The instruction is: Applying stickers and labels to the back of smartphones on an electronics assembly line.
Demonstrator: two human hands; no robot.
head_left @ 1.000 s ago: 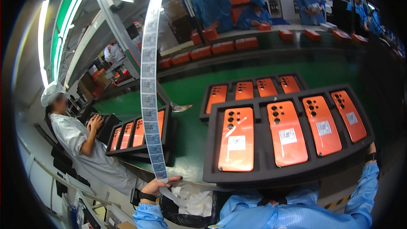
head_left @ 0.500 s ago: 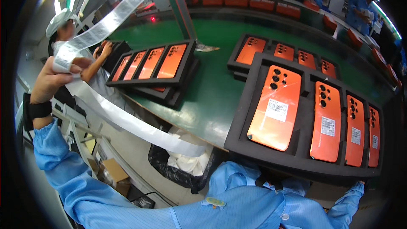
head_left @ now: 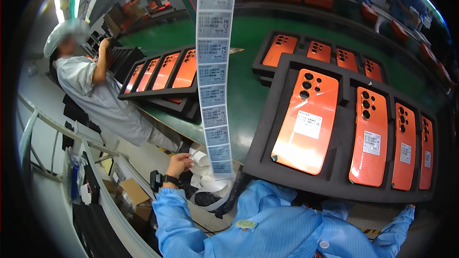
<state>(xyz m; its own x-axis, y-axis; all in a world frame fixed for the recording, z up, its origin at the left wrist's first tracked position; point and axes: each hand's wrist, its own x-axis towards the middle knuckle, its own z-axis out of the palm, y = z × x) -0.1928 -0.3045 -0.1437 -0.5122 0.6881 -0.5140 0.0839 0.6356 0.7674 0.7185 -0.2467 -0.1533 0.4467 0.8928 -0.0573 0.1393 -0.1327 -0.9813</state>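
Observation:
My left hand (head_left: pixel 179 165), with a dark band at the wrist, is beside the hanging label strip (head_left: pixel 213 81), at the white paper in the bin. Its fingers are apart and the strip runs clear of them. Printed labels cover the strip, which drops from the top of the view. My right hand (head_left: pixel 410 206) shows only slightly at the near right corner of the black foam tray (head_left: pixel 342 162); its fingers are hidden. Orange phones lie camera side up in the tray's slots, among them a large near one (head_left: pixel 308 150). Each of these bears a white label.
A black-bagged bin (head_left: pixel 224 206) holds crumpled white paper strips (head_left: pixel 203 181). More phone trays stand on the green conveyor (head_left: pixel 239 95), at left (head_left: pixel 191 91) and behind (head_left: pixel 260 69). A person in a white cap (head_left: pixel 91 76) works at far left, beside a metal rail (head_left: pixel 29 131).
My left hand has let go of the label strip and moved down and right to the bin. The strip now hangs straight, labels facing me. The person at left has raised their hands.

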